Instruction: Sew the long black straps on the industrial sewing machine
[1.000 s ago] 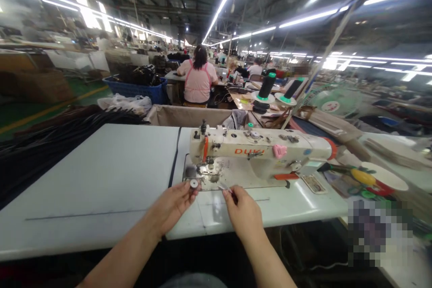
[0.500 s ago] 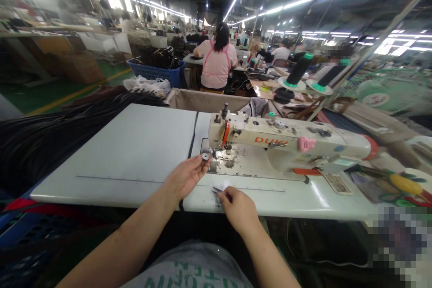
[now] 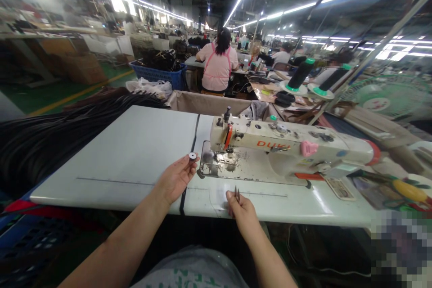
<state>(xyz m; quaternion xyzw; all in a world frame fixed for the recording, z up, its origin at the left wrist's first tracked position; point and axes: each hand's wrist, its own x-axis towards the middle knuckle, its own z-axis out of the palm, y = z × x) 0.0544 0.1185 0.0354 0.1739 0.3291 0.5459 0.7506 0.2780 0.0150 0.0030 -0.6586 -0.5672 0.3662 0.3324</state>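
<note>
My left hand (image 3: 177,179) pinches a small metal bobbin (image 3: 192,156) between thumb and fingertips, just left of the sewing machine's needle area. Closed round a pair of thread snips (image 3: 237,194) is my right hand (image 3: 241,209), near the table's front edge. The snips' two pointed blades stick up past the fingers; their handles are hidden in the palm. Beyond both hands stands a white sewing machine (image 3: 286,137) with an orange lever. A faint thin line, perhaps thread, curves over the white tabletop (image 3: 135,153) between the hands.
Black strips (image 3: 67,130) are heaped left of the table. Two black thread cones (image 3: 301,75) stand behind the machine, with a green fan (image 3: 381,99) at right. A co-worker in pink (image 3: 218,65) sits ahead, beside a blue crate (image 3: 158,74).
My left hand has moved left with the bobbin, away from the needle area. The right hand has shifted slightly right, and the snips now point upward instead of left.
</note>
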